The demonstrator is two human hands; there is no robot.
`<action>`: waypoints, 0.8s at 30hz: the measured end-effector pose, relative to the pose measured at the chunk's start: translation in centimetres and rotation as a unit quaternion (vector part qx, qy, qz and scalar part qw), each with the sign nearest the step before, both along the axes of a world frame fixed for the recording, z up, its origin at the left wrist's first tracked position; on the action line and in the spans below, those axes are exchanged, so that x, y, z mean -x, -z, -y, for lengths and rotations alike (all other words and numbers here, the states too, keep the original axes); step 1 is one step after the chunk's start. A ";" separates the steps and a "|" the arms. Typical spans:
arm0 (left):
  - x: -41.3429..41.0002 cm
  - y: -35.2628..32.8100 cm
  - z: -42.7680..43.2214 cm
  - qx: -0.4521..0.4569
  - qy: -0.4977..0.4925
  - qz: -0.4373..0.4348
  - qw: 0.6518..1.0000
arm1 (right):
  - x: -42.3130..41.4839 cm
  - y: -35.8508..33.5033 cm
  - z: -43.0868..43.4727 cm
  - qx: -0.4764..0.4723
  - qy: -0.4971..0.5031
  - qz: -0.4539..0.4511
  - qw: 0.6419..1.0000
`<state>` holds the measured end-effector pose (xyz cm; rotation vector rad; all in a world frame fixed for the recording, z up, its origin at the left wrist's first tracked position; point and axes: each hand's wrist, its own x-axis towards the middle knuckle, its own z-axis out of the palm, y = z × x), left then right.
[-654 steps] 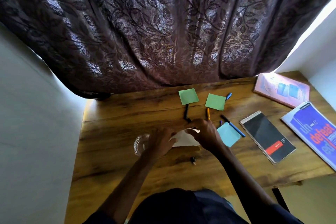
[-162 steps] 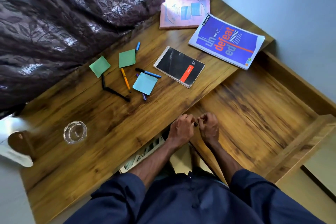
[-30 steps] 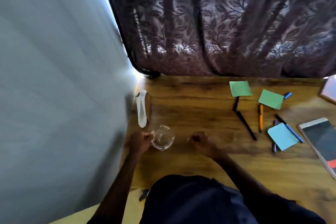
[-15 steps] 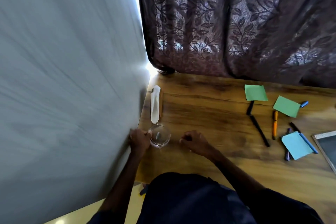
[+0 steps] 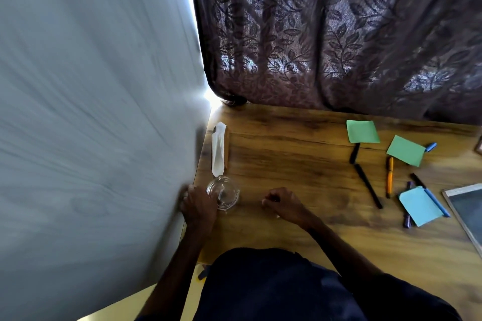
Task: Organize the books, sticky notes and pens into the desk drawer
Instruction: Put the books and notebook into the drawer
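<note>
Sticky notes and pens are lying scattered on the right half of the worktop, none of them yet in the drawer, which is not showing here. Two green notes are sitting nearest the curtain, and a blue note is lying closer in, partly covering a purple pen with a blue pen along its right side. A black pen and an orange pen are lying between them. A notebook is poking in at the right edge.

The notes are looking light and limp, likely best peeled up by an edge or slid off the worktop's lip. The pens are looking stiff, slim and prone to rolling, so a pinch at mid-barrel would probably suit. The notebook, flat and firmer, would probably lift best by a long edge.

Both hands are working well apart from all this, at the left end. The left hand is curling its fingers against the left rim of a glass dish, apparently holding it, beside the wall. The right hand is resting on the wood as a loose fist, with nothing showing in it. A white folded paper is lying just beyond the dish.
</note>
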<state>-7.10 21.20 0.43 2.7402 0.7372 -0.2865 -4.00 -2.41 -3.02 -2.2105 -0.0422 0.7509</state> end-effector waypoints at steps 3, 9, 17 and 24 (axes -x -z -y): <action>0.6 -1.2 1.6 0.003 0.027 0.021 0.999 | -0.2 -0.5 1.0 -0.011 0.021 0.006 1.000; 1.0 -2.2 5.4 0.029 0.126 0.083 0.988 | 0.7 -1.7 3.5 -0.067 0.117 0.016 0.991; 1.9 -2.8 11.9 0.047 0.277 0.091 0.955 | 5.1 -2.5 8.3 -0.068 0.214 0.054 0.973; 3.5 -3.3 17.4 0.074 0.397 0.076 0.911 | 10.8 -3.5 13.3 -0.091 0.333 0.056 0.937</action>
